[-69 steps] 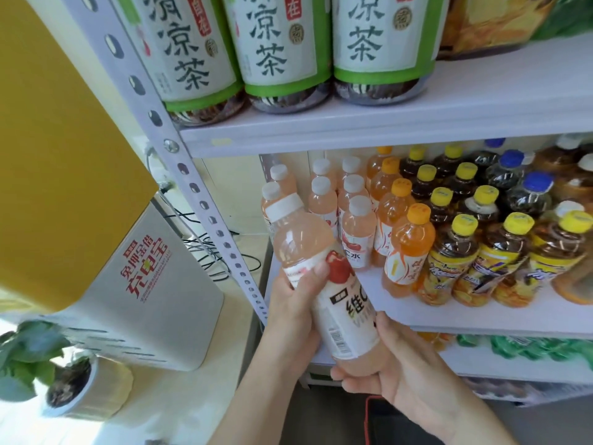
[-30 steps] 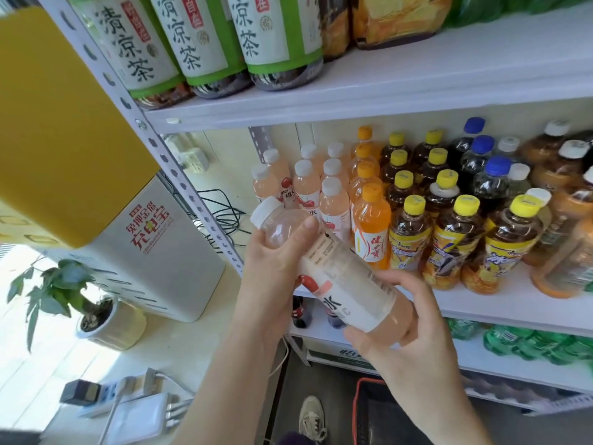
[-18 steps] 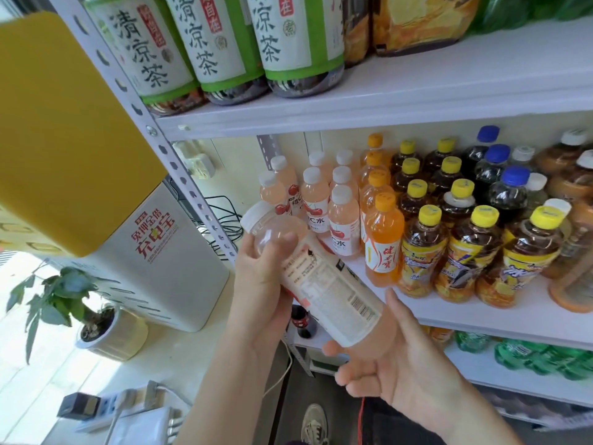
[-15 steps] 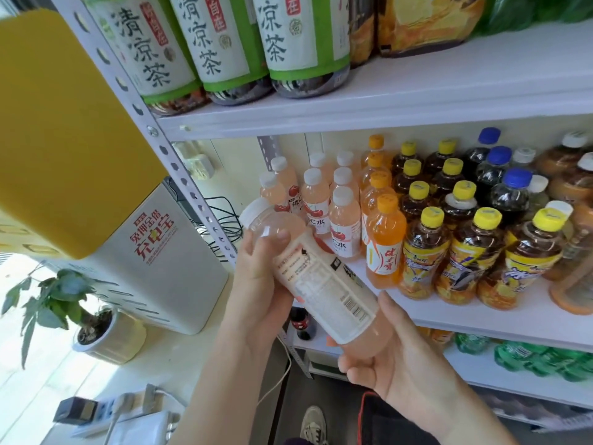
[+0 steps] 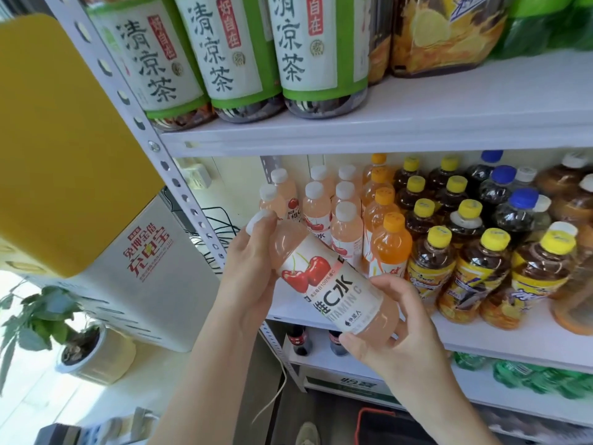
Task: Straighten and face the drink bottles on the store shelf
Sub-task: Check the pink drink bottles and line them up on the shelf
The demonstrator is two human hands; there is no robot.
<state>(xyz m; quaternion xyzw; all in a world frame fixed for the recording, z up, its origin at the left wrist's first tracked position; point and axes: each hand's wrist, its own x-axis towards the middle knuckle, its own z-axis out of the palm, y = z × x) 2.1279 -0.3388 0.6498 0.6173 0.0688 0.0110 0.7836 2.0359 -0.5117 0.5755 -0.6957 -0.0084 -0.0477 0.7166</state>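
I hold a pink vitamin C bottle (image 5: 330, 281) with a cherry label and white cap, tilted, cap up-left, in front of the middle shelf (image 5: 481, 335). My left hand (image 5: 253, 268) grips its neck and upper body. My right hand (image 5: 391, 329) grips its base from below. The cherry front label faces me. Behind it stand several matching pink bottles (image 5: 345, 226), then orange bottles (image 5: 390, 245) and yellow-capped tea bottles (image 5: 481, 271) in rows.
Large green-labelled tea bottles (image 5: 237, 53) fill the upper shelf (image 5: 385, 123). A perforated shelf post (image 5: 154, 146) runs diagonally at left. Beside it stand a yellow and white charging kiosk (image 5: 106, 245) and a potted plant (image 5: 83, 351). Green bottles (image 5: 529, 377) lie on the lower shelf.
The bottle has been turned in my hands: its back label with barcode faced me before, and now the cherry front label faces me. My left hand slid up toward the cap.
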